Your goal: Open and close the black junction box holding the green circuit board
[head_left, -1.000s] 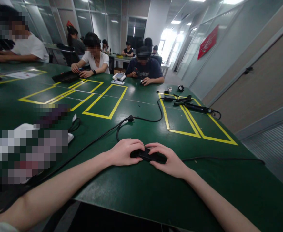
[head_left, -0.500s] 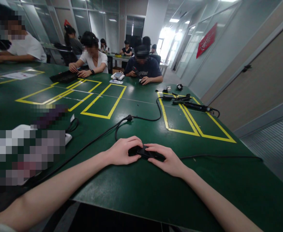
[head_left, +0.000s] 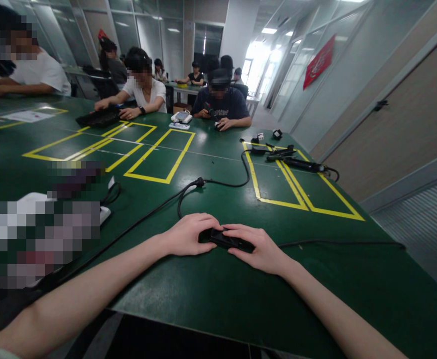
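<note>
A long black device (head_left: 227, 239) lies low over the green table in front of me, its exact kind not clear. My left hand (head_left: 190, 235) is closed round its left end, thumb in front and fingers behind. Its right part sits in my right hand (head_left: 260, 248), with fingers on top and thumb along the near side. My palms and fingers hide both ends. From beside my right hand a thin black cord (head_left: 338, 243) runs to the table's right edge. Beyond my left hand lies a thicker black cable (head_left: 158, 203) with a plug-like lump (head_left: 200, 182).
Yellow tape rectangles (head_left: 168, 180) mark the green table (head_left: 211, 299). Black tools (head_left: 302, 165) with cords lie at the back right. Blurred white items (head_left: 35, 199) are at the left. Across the table, a person in white (head_left: 154, 92) and another in dark blue (head_left: 233, 104) handle things.
The black device has tilted slightly between my hands, and my right fingers have shifted a little on it. Across the table, the person in white has moved one hand leftward.
</note>
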`<state>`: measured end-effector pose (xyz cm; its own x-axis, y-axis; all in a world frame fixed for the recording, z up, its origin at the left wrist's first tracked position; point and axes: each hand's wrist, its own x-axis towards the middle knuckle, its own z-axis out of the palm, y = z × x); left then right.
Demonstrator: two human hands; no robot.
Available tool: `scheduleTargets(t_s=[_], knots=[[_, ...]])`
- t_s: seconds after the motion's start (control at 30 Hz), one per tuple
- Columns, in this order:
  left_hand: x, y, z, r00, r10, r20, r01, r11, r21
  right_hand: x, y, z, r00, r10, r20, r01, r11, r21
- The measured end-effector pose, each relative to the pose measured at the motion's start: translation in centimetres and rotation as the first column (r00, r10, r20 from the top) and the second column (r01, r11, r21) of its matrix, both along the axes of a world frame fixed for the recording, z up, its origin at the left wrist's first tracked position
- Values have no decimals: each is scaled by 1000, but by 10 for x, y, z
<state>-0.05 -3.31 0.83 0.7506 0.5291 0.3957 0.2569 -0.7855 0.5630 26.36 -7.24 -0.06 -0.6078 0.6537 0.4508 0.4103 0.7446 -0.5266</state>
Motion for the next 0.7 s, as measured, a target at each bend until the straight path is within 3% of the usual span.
scheduleTargets(t_s=[0.2, 0.4, 0.7], knots=[[-1, 0, -1, 999, -3, -37, 6, 996, 85, -1, 1, 7, 997, -8, 76, 4, 999, 53], [3, -3, 5, 993, 46, -111, -36, 995, 89, -6, 0, 14, 983, -66, 174, 42, 990, 137], [8, -4, 7, 974, 123, -190, -103, 988, 114, -8, -1, 16, 987, -73, 141, 64, 996, 66]])
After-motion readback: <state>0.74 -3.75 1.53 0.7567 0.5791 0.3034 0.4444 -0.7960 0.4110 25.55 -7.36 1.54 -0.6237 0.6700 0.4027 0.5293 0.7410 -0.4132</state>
